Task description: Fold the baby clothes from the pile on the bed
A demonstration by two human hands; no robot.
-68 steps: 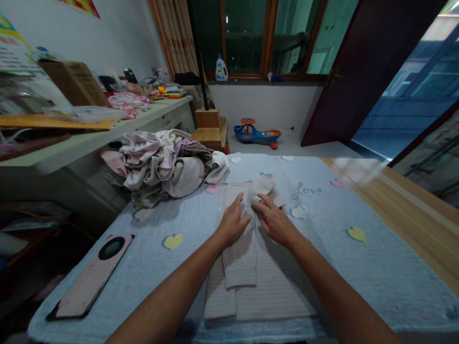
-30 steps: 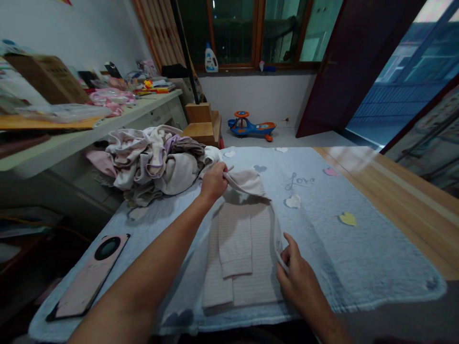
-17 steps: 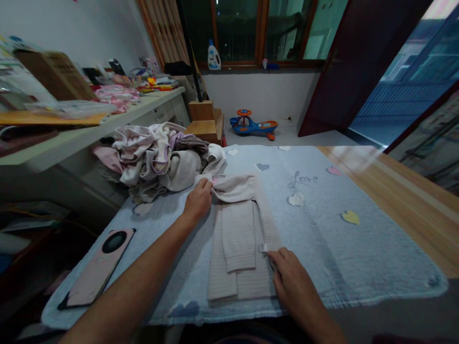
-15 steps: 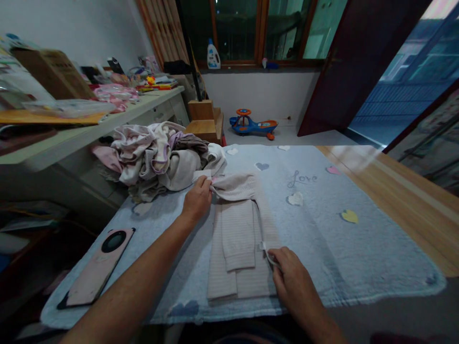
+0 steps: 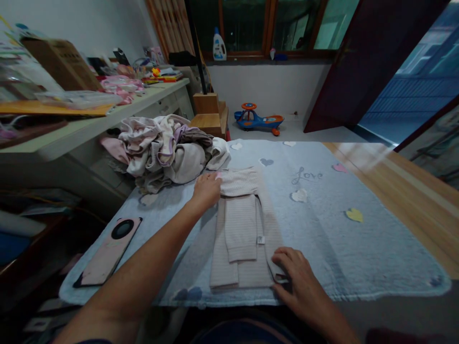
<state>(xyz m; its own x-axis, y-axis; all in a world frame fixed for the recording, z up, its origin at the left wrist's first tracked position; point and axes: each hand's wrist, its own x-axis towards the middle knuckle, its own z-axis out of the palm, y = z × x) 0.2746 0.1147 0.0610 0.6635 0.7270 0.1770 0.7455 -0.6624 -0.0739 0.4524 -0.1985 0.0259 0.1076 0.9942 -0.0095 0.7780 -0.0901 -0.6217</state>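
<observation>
A pale striped garment [image 5: 244, 229] lies folded lengthwise on the light blue blanket [image 5: 322, 229], one sleeve laid down its middle and a small white tag showing. My left hand [image 5: 207, 189] rests on its far left corner, fingers curled on the folded-over top part. My right hand [image 5: 294, 272] lies at the near right corner, fingers bent and pressing the hem down.
A heap of unfolded clothes [image 5: 165, 153] sits at the blanket's far left. A pink phone [image 5: 109, 251] lies near the left edge. A cluttered shelf [image 5: 89, 119] runs along the left wall. Bare wooden tabletop [image 5: 412, 191] shows at right; a toy car [image 5: 258, 119] stands on the floor.
The second sleeve side was folded over the garment. My left hand brought the top part down flat, and my right hand slid toward me along the right edge to the hem.
</observation>
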